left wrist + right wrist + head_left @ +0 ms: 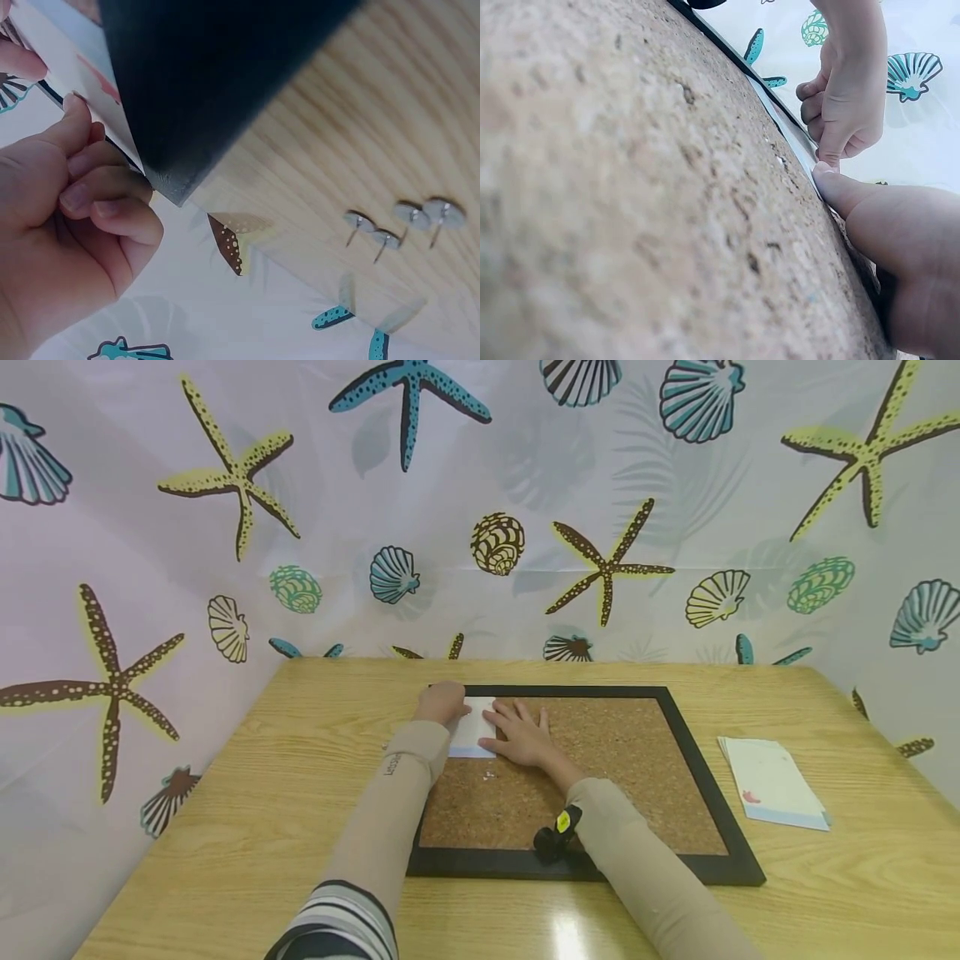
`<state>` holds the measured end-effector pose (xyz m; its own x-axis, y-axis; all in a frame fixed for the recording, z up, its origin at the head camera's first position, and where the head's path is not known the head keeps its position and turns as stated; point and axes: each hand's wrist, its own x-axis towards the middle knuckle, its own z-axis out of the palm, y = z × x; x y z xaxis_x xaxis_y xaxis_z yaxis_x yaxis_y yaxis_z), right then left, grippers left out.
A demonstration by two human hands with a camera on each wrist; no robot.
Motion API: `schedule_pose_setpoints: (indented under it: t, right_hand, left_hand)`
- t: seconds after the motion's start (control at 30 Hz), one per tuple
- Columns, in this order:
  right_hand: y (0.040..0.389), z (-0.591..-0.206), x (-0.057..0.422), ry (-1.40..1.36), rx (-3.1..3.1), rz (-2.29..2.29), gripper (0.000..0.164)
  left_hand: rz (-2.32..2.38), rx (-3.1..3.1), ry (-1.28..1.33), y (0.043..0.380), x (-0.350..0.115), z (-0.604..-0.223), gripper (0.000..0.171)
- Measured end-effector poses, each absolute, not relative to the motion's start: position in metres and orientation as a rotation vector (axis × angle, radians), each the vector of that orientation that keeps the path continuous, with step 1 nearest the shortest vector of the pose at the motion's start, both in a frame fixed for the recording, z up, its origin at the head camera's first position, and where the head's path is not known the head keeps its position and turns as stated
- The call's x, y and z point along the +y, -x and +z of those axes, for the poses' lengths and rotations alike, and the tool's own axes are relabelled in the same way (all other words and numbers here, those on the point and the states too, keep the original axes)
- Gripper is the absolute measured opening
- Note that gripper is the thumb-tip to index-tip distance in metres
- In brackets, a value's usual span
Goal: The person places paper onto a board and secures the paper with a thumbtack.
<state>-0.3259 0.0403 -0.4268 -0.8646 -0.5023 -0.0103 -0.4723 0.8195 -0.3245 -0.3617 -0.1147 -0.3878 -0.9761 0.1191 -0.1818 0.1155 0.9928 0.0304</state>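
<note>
A white paper sheet (471,737) with a pale blue lower strip lies on the upper left of a black-framed cork board (592,777). My left hand (441,703) is at the sheet's upper left, its fingers curled beside the frame. In the left wrist view, its thumb (73,120) presses the sheet near the frame; whether anything sits under the thumb tip is hidden. My right hand (522,735) lies with spread fingers over the sheet's right edge. Several metal thumbtacks (409,217) rest on the wood in the left wrist view.
A stack of similar paper sheets (776,781) lies on the wooden table (862,877) right of the board. Small shiny bits (490,774) lie on the cork below the sheet. A shell-and-starfish-patterned cloth (465,610) hangs behind and at the sides.
</note>
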Motion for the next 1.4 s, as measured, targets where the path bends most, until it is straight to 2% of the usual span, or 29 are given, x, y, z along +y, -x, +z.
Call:
schedule_pose_setpoints:
  t: [0.53,1.1,1.4]
  right_hand:
    - [0.327,-0.428,0.04,0.758,2.898,-0.489,0.06]
    - [0.326,-0.427,0.042,0.797,2.889,-0.545,0.06]
    - [0.328,-0.428,0.042,0.802,2.875,-0.543,0.061]
  left_hand:
    - [-0.007,2.982,-0.173,0.358,-0.118,-0.39,0.032]
    - [0.112,3.106,-0.288,0.357,-0.123,-0.395,0.026]
    - [0.17,3.086,-0.381,0.349,-0.126,-0.384,0.03]
